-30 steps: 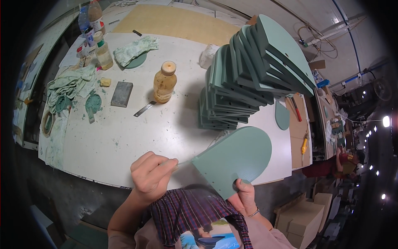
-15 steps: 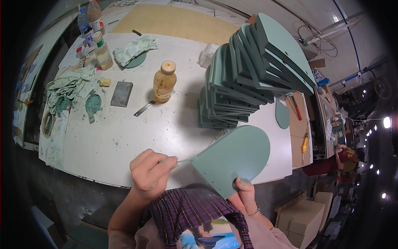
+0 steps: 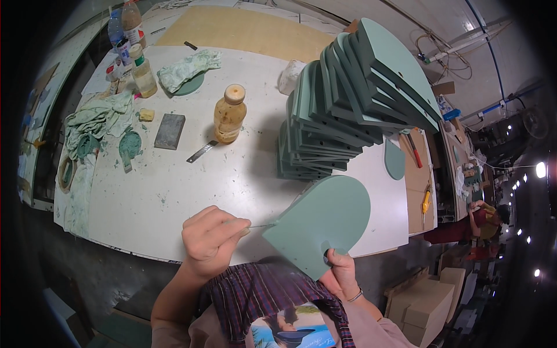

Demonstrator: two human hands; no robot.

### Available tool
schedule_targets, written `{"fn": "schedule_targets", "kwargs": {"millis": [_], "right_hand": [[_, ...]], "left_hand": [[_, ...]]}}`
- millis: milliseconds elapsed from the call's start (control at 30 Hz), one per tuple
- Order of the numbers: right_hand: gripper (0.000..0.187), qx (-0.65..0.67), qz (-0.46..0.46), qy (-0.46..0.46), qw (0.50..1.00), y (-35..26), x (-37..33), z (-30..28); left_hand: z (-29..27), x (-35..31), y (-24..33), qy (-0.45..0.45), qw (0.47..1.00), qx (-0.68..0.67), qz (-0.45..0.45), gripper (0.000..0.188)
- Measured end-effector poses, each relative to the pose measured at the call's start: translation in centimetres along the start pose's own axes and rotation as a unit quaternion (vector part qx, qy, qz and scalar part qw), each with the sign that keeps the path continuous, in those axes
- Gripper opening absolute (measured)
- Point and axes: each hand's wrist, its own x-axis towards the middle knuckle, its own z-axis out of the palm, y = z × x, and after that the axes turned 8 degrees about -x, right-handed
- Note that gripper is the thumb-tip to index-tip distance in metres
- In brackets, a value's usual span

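A flat green panel (image 3: 328,223) with one rounded end is held tilted above the near edge of the table. My right hand (image 3: 342,271) grips its lower edge, thumb on the face and fingers beneath. To its left, my left hand (image 3: 210,240) is closed in a pinch on a thin, dark, narrow tool (image 3: 262,225). The tool's tip meets the panel's left edge; most of the tool is hidden in my fingers. Right behind the panel rises a tall, leaning stack of similar green panels (image 3: 325,124).
On the white table (image 3: 220,185) stand a brown-stained bottle (image 3: 230,113), a metal blade (image 3: 202,152), a grey block (image 3: 170,131), rags (image 3: 104,119) and green-smeared putty (image 3: 130,145). Several bottles (image 3: 133,26) are at the far left. A red-handled tool (image 3: 415,152) lies right. Another person (image 3: 478,223) works beyond.
The panel has shifted slightly left and turned a little in my right hand. My left hand has moved marginally, with more of the thin tool showing against the panel's edge.
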Motion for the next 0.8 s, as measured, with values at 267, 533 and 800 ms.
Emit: {"fn": "schedule_targets", "kwargs": {"millis": [267, 533, 800], "right_hand": [[0.058, -0.015, 0.001, 0.005, 1.0, -0.08, 0.07, 0.43], [0.058, -0.026, -0.006, 0.005, 1.0, -0.05, 0.18, 0.32], [0.059, -0.026, -0.007, 0.009, 1.0, -0.19, -0.06, 0.73]], "left_hand": [[-0.39, 0.12, 0.12, -0.016, 0.998, -0.022, -0.051, 0.013], [-0.81, -0.2, 0.05, -0.029, 0.994, -0.044, -0.094, 0.01], [-0.93, -0.27, 0.02, -0.038, 0.989, -0.066, -0.125, 0.012]]}}
